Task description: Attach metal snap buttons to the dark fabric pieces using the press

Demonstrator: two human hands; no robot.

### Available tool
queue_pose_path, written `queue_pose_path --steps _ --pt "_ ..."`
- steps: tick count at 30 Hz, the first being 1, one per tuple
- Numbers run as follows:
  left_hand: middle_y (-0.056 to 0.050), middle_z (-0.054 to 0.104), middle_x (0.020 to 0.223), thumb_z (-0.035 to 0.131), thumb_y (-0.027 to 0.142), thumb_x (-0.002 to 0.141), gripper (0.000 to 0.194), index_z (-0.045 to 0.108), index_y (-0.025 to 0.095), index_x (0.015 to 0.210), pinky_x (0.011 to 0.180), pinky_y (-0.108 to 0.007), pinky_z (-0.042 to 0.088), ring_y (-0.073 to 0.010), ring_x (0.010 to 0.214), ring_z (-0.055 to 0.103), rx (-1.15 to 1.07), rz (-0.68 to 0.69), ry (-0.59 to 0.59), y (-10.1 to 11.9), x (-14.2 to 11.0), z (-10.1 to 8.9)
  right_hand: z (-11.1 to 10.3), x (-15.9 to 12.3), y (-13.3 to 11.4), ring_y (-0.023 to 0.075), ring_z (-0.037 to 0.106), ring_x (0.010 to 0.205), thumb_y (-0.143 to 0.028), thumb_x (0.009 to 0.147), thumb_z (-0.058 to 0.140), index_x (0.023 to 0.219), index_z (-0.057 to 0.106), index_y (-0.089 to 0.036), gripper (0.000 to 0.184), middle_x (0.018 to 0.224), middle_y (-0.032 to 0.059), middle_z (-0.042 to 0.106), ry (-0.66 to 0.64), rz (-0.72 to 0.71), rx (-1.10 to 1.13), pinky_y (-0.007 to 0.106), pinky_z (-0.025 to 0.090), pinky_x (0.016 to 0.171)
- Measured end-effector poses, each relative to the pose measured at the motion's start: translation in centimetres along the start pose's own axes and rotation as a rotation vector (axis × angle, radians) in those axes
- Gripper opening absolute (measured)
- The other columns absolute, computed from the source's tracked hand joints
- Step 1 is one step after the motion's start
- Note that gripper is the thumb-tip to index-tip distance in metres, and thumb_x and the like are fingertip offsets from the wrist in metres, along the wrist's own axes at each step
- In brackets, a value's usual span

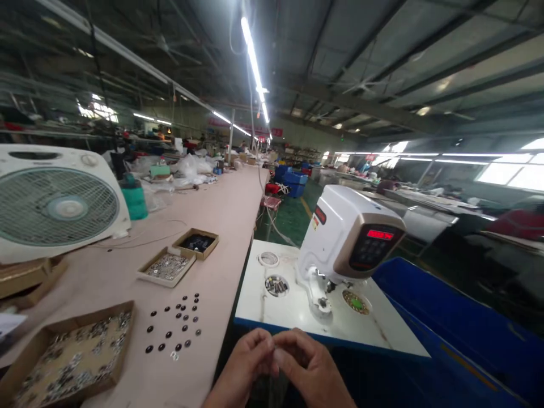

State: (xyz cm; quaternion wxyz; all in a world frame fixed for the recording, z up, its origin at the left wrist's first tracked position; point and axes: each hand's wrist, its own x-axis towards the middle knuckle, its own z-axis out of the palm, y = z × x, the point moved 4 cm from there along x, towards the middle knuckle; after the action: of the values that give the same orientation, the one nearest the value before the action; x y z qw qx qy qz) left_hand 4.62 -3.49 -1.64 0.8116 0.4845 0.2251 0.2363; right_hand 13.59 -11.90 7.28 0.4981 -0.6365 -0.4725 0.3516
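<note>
One bare left hand [249, 362], one bare right hand [313, 367]: together at fingertips, before white-and-gold upright machine [331, 226]; cannot tell whether pinching anything. Dark, glossy round discs [179, 315] loose on pale pink table [221, 226], beside shallow brown cardboard tray [126, 351]. Likely step: fine fingertip handling; next probably calls for steady, precise grip.

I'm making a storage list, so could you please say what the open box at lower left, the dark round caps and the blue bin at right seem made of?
Open box: probably cardboard, matte brown with thin, straight walls.
Dark round caps: glossy, judging by their highlights; metal or plastic, I can't tell.
Blue bin: likely plastic, with smooth, evenly coloured walls.
</note>
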Motion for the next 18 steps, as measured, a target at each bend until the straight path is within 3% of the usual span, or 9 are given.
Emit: queue_pose_path --steps 3,7,14,18 --pt "0.001 0.059 0.069 0.071 0.046 0.084 0.035 0.056 0.015 0.082 0.064 -0.024 0.046 -0.009 0.061 0.054 -0.217 0.046 -0.024 0.3 0.6 0.2 -1.8 1.1 2.8 0.0246 0.067 0.084 -0.049 0.082 0.071 0.104 0.076 -0.02 0.036 0.092 0.0065 0.074 0.117 0.054 -0.165 0.035 0.052 0.079" --pt "0.001 0.059 0.071 0.075 0.042 0.081 0.033 0.06 0.013 0.085 0.061 -0.022 0.046 -0.0085 0.059 0.055 -0.25 0.025 0.002 0.2 0.6 -0.1 -1.3 2.4 4.1 0.0268 0.069 0.092 -0.048 0.084 0.068 0.104 0.077 -0.019 0.036 0.097 0.0079 0.076 0.053 0.049 -0.096 0.037 0.053 0.087" --pt "0.0 0.058 0.072 0.081 0.046 0.072 0.042 0.062 0.012 0.086 0.053 -0.021 0.049 -0.0074 0.057 0.052 -0.425 -0.045 0.031 0.0 0.9 -0.8 -0.8 4.9 3.6 0.0231 0.066 0.08 -0.052 0.082 0.069 0.087 0.076 -0.02 0.033 0.079 0.0038 0.073 -0.016 0.064 -0.122 0.033 0.05 0.076" --pt "0.0 0.057 0.073 0.08 0.051 0.07 0.046 0.063 0.011 0.087 0.052 -0.021 0.047 -0.0069 0.056 0.051 -0.419 -0.037 0.103 0.2 1.3 -0.9 -0.7 6.7 1.4 0.0204 0.062 0.07 -0.054 0.085 0.061 0.083 0.07 -0.021 0.035 0.07 0.0011 0.067 0.024 0.054 -0.204 0.031 0.047 0.068"
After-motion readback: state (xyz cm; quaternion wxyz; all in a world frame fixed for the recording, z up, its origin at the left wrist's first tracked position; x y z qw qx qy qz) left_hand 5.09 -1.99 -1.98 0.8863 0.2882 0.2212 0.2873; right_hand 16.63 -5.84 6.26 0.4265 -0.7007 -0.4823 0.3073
